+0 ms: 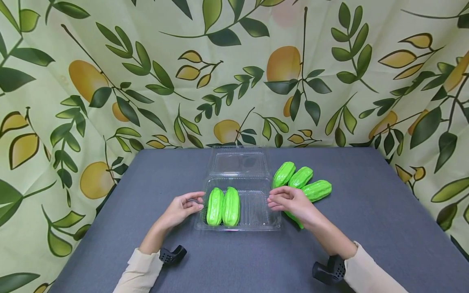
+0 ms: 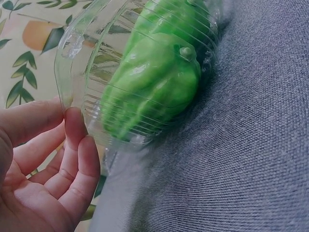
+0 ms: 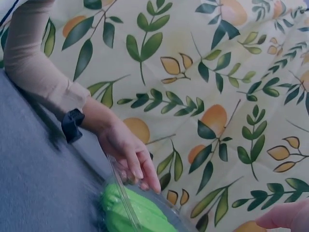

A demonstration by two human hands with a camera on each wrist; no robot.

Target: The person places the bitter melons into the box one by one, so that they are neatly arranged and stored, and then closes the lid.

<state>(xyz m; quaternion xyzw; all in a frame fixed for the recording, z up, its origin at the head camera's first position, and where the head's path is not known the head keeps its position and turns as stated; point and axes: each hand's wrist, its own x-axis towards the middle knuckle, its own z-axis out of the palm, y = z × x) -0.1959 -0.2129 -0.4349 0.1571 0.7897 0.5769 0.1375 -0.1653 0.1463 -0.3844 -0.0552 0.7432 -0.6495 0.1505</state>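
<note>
A clear plastic clamshell container (image 1: 256,207) lies with its lid (image 1: 239,162) folded back behind it. Two bright green ridged gourds (image 1: 231,206) rest side by side in its left half. At the container's left rim, my left hand (image 1: 185,207) pinches the edge between thumb and fingers, plain in the left wrist view beside a gourd (image 2: 152,84). My right hand (image 1: 291,202) hovers by the right rim, its fingers loosely bent with nothing seen between them. Only a bit of that hand (image 3: 287,217) enters the right wrist view.
Several more green gourds (image 1: 318,190) lie on the grey cloth-covered table (image 1: 234,260) right of the container, one partly hidden under the right hand. A leaf-and-fruit patterned curtain (image 1: 242,53) hangs behind and at the sides. Both wrists carry black camera mounts (image 1: 173,255).
</note>
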